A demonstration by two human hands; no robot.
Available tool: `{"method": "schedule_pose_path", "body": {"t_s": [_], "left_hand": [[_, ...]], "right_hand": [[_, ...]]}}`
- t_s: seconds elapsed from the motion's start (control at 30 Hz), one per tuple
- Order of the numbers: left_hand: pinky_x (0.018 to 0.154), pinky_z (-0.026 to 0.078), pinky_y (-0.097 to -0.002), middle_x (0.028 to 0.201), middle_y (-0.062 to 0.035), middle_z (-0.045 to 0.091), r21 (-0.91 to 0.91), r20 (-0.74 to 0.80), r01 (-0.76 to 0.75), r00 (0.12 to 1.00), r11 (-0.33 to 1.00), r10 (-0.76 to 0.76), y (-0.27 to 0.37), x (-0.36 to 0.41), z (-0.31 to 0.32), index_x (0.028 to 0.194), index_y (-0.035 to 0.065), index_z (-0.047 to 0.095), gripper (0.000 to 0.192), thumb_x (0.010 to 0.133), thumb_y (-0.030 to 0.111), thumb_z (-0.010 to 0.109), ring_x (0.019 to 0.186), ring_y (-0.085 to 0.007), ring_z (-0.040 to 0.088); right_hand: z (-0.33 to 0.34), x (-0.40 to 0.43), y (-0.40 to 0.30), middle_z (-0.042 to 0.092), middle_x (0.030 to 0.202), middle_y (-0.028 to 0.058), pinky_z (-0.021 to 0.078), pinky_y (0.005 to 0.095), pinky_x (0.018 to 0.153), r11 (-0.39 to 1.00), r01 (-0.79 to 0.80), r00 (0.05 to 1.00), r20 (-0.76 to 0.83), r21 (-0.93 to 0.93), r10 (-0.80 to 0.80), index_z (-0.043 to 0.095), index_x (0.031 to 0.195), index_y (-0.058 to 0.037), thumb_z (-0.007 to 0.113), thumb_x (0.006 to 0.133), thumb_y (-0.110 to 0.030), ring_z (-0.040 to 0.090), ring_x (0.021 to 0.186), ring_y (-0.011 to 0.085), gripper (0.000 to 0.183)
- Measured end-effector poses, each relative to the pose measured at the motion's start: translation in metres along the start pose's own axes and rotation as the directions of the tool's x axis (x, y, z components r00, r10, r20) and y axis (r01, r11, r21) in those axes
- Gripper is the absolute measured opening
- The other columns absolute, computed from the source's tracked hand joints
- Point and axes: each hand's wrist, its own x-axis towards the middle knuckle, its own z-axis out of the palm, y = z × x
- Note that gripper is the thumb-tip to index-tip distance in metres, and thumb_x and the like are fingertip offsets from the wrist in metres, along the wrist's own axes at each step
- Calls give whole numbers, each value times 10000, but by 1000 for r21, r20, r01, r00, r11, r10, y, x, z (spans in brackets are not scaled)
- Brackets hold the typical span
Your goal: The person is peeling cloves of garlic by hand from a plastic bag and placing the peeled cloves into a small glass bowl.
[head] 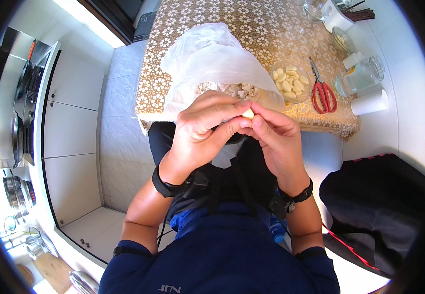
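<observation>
A pale garlic clove (248, 114) is held between the fingertips of both hands, above the near edge of the table. My left hand (207, 126) grips it from the left with thumb and forefinger, and my right hand (276, 136) from the right. Just beyond the hands lies a white plastic bag (216, 62), its mouth towards me, with papery garlic skins (248, 91) inside. To the right of the bag, a clear bowl (309, 88) holds several peeled garlic cloves (289, 82). Whether any skin is left on the held clove cannot be told.
Red-handled scissors (324, 96) lie right of the bowl on the patterned tablecloth (271, 29). Along the wall stand or lie a glass jar (359, 77), a white roll (370, 103) and a small glass bowl (341, 39). A black-covered object (374, 194) is at the right.
</observation>
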Motion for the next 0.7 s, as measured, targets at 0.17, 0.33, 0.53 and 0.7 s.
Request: {"method": "schedule_pose_path", "body": {"t_s": [0.17,0.33,0.53,0.7], "left_hand": [[882,593,-383,1058,-142,796,106,-35,-95,994,990,99,-2,-2,5,1142,-23,808,279,868,-1,856,967,-287,744],[889,595,-389,1067,-145,799,190,-83,-123,987,974,141,-2,-5,12,1132,-31,806,261,875,-4,850,971,-302,749],[916,590,-401,1143,-152,794,125,-149,-12,988,992,31,-1,-7,15,1119,-2,808,239,883,-22,839,1051,-306,734],[958,569,-415,1183,-144,782,266,-137,15,990,964,22,9,-1,10,1089,11,807,263,827,-6,831,1092,-317,713]], "right_hand": [[1,0,3,754,1288,181,663,371,965,1000,17,1000,-21,-25,-18,716,1350,38,711,1051,-53,771,1080,238,313],[3,0,5,752,1286,187,659,393,991,997,53,998,-41,-63,-55,704,1366,38,707,1053,-51,759,1112,244,325],[4,3,3,747,1301,193,626,391,1029,981,116,993,-17,-154,-120,633,1447,47,693,1057,-24,738,1161,238,401],[4,1,3,749,1303,179,603,357,1034,966,115,992,-24,-232,-124,630,1452,46,703,1038,19,730,1163,210,421]]}}
